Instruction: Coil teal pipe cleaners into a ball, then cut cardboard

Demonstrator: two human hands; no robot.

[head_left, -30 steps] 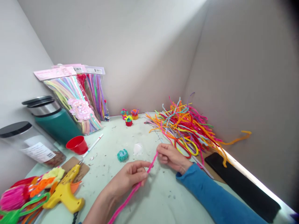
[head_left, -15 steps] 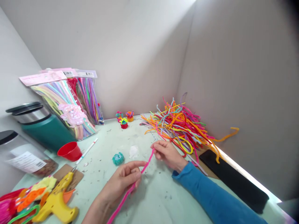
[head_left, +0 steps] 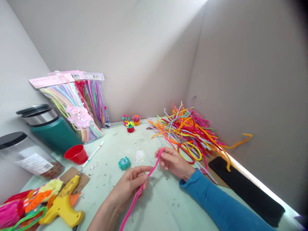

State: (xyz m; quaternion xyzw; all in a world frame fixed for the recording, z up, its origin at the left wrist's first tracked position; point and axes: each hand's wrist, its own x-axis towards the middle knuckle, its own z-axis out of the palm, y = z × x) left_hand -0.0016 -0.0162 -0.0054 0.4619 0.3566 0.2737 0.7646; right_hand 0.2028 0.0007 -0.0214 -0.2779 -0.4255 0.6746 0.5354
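Note:
A pink pipe cleaner (head_left: 131, 208) runs slantwise from the bottom edge up through both hands. My left hand (head_left: 132, 184) pinches it partway along between thumb and forefinger. At its upper end my right hand (head_left: 173, 162), in a blue sleeve, is closed on it with the tip showing above the fingers. Just beyond my left hand, a small coiled teal pipe-cleaner piece (head_left: 124, 163) lies on the table beside a whitish patch (head_left: 140, 156). Farther back stand several little pipe-cleaner figures, among them a red one with a yellow top (head_left: 130, 127).
At the right lies a heap of loose pipe cleaners (head_left: 190, 128), with scissors (head_left: 186, 152) and a long black object (head_left: 245, 189) nearer me. On the left are a yellow glue gun (head_left: 64, 205), red cup (head_left: 76, 154), marker (head_left: 93, 154), clear jar (head_left: 29, 157), teal tumbler (head_left: 55, 133) and packaged pipe cleaners (head_left: 69, 102).
The view has shifted slightly, so the table things sit a little farther right. The pipe cleaner's tip now sticks up more past my right fingers. Both hands keep hold of it.

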